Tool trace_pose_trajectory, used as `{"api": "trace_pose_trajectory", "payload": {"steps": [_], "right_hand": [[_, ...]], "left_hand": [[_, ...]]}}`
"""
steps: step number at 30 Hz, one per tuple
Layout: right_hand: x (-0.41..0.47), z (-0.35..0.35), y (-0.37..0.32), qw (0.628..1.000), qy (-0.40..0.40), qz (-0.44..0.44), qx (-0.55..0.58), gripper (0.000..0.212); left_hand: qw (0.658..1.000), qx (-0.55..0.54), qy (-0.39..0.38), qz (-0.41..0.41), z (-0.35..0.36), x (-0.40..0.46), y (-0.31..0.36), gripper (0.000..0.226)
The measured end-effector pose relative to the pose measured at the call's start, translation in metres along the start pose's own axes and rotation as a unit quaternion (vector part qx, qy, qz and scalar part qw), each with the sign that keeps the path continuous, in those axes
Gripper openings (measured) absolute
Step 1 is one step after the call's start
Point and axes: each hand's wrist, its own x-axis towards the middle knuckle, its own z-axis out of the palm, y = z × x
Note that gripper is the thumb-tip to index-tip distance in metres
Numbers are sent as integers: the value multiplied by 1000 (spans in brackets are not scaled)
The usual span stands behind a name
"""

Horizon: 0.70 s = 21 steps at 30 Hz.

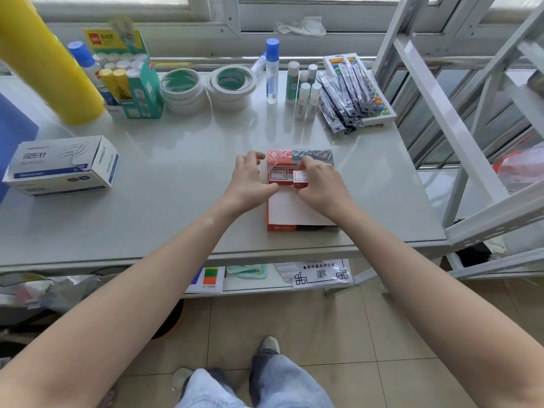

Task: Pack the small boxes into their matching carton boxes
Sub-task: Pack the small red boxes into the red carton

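Observation:
A red carton box [279,226] lies open on the grey table in front of me, its white flap [291,207] folded toward me. Small red-and-white boxes [279,175] sit packed in its far end. My right hand [319,184] pinches one small red box [300,178] and holds it at the row inside the carton. My left hand [250,181] rests against the carton's left wall with fingers curled over the edge, thumb near the small boxes. A white-and-blue paper-clip carton [63,166] lies shut at the table's left.
Along the table's back stand a yellow roll [44,60], a green display box of glue sticks [132,81], two stacks of tape rolls [206,86], a glue bottle [271,72], glue sticks [306,95] and packets on a pin tray [353,92]. A white metal rack [471,142] stands at the right.

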Motion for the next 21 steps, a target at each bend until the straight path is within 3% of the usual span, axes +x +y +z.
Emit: {"api": "trace_pose_trajectory", "payload": {"steps": [3, 7, 10, 13, 17, 21], "right_hand": [[-4, -5, 2, 997, 0, -28, 69, 38], [-7, -14, 4, 992, -1, -45, 120, 37], [-8, -18, 7, 991, -14, -57, 117, 33], [-8, -19, 13, 997, 6, -62, 38, 38], [-7, -23, 18, 996, 35, -44, -63, 38], [-5, -21, 18, 993, 40, -46, -98, 37]], "left_hand": [[997, 12, 54, 60, -3, -3, 4, 48], [988, 50, 25, 143, -4, -4, 14, 41], [978, 107, 25, 179, 0, 0, 15, 44], [976, 126, 52, 172, 5, 3, 15, 44], [971, 171, 62, 154, 9, 8, 10, 69], [981, 159, 22, 105, 11, 17, 0, 96]]}}
